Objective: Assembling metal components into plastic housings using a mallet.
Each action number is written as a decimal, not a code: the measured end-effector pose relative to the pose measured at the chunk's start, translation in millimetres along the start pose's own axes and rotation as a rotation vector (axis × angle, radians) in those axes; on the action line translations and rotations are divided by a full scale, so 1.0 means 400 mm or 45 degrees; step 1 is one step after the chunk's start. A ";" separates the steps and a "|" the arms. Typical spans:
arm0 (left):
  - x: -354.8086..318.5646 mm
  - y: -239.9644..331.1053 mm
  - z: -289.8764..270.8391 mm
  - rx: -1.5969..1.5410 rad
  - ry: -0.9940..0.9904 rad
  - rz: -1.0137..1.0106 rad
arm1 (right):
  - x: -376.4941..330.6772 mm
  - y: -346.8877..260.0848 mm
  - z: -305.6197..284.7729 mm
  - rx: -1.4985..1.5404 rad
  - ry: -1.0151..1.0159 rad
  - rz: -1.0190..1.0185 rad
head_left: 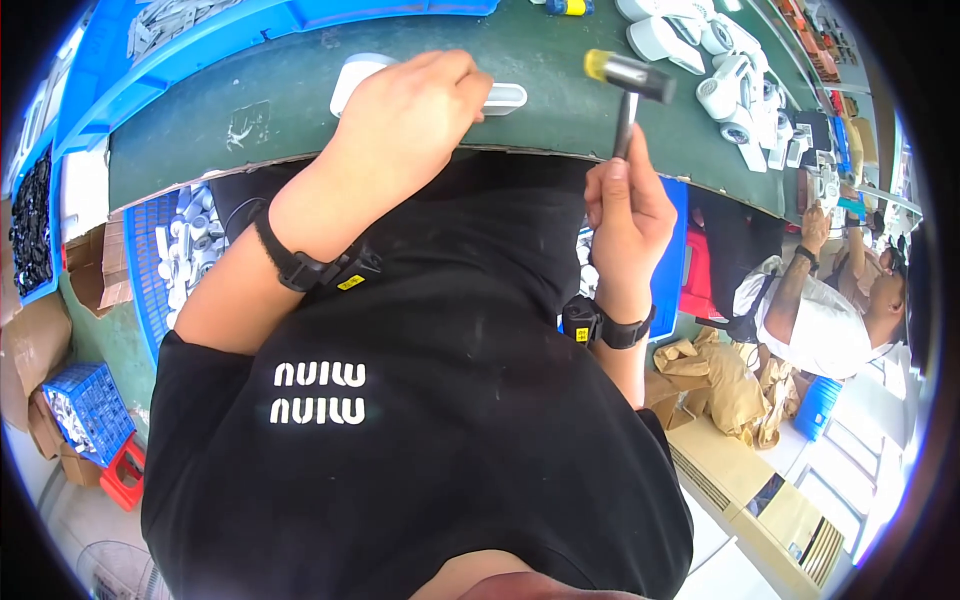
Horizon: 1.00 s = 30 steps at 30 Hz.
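On the green work table lies a white plastic part point(508, 98) with a rounded slotted end; its wider end shows on the other side of my left hand point(412, 108). That hand is closed over the part's middle, its fingers bent down and their tips partly hidden. My right hand point(632, 205) grips a small mallet point(626, 76) by its dark metal handle. The mallet is upright and raised, apart from the white part. One face of its head is yellow, the other black.
A blue tray point(275, 28) of grey pieces is at the far left of the green table point(240, 125). White plastic assemblies point(735, 90) are piled at the right. Blue crates point(150, 270) with white parts stand below the edge. A co-worker point(820, 310) sits farther right.
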State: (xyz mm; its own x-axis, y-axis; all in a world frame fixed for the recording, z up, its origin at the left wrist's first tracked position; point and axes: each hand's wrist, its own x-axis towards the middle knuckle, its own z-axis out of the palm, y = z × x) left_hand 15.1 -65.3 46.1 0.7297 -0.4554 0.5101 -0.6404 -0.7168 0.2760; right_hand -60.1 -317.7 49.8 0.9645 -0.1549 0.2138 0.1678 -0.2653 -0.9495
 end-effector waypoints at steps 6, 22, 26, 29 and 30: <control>0.005 -0.026 -0.084 -0.091 -0.187 0.252 | -0.010 0.000 0.014 -0.222 -0.203 -0.078; -0.089 -0.120 0.005 -0.296 0.312 0.008 | 0.037 -0.088 0.062 -0.220 -0.202 -0.286; -0.090 -0.121 0.028 -0.279 0.447 0.080 | 0.021 -0.098 0.078 -0.344 -0.068 -0.450; -0.090 -0.124 0.038 -0.286 0.483 0.100 | 0.015 -0.074 0.074 -0.778 -0.488 -0.493; -0.090 -0.125 0.039 -0.292 0.495 0.113 | 0.006 -0.084 0.077 -0.823 -0.549 -0.269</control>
State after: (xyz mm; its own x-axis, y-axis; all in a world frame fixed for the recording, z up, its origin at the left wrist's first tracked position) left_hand 24.8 -21.2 1.1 0.5535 -0.2462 0.7956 -0.7648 -0.5286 0.3685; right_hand -57.3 -279.7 75.1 0.9415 0.3060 0.1410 0.3315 -0.7669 -0.5496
